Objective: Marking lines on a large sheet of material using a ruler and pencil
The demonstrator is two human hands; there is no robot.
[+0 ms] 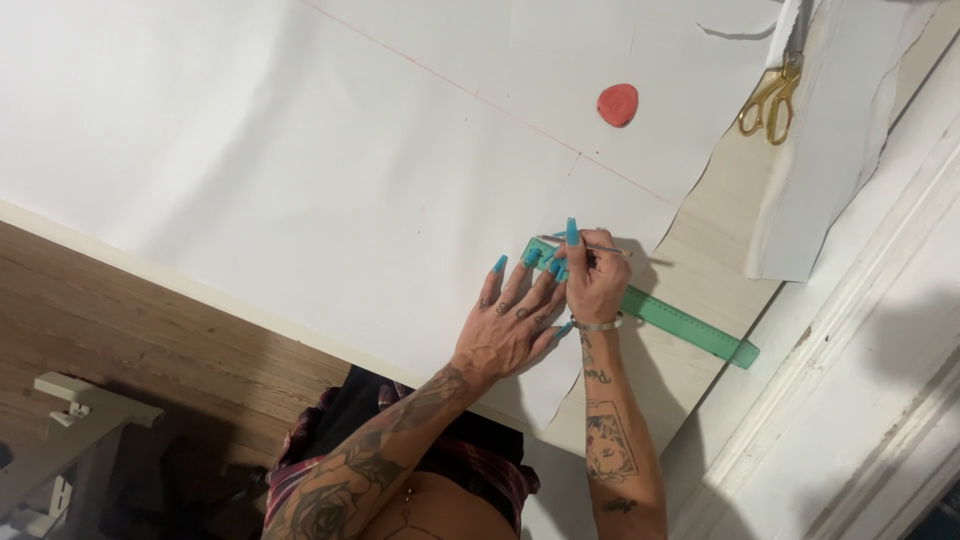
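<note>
I see my left hand [505, 325] pressed flat, fingers spread, on the green ruler [680, 320] over the white paper [350, 170] on the worktop [700, 270]. My right hand [592, 275] pinches a pencil [590, 246] at the ruler's edge — ruling a line, I judge. Next calls for a steady ruler. Paper's edge is near; scissors [770, 100] well apart.

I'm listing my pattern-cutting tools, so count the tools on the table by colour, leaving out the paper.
Green: 1, the ruler
Gold: 1, the scissors
Red: 1, the round disc
Silvery: 1, the pencil in the right hand
Total: 4
</note>
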